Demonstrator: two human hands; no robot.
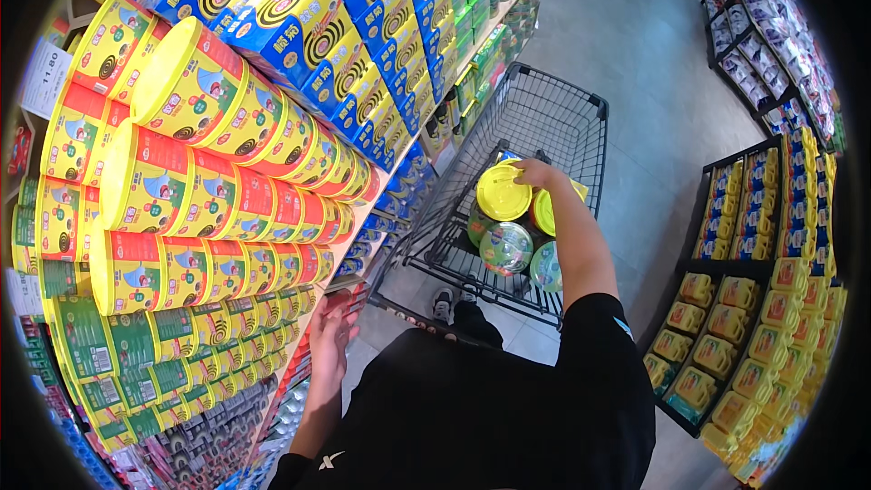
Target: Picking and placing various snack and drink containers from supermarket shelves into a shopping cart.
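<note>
My right hand (539, 175) reaches down into a black wire shopping cart (570, 109), its fingers on the edge of a yellow-lidded tub (503, 194). Another yellow-lidded tub (546, 211) stands beside it, partly behind my forearm. Nearer to me in the cart are a clear-lidded green container (506, 248) and a similar one (546, 267). My left hand (333, 327) is beside the shelf edge, fingers loosely spread and holding nothing. To its upper left are stacked yellow and red tubs of mosquito coils (197, 180).
Blue and yellow mosquito coil boxes (292, 20) are stacked on the left shelving, with green tubs (81, 337) lower down. A price card (46, 78) hangs at far left. Racks of yellow jugs (738, 306) line the right side. The grey tiled aisle floor (612, 13) runs ahead.
</note>
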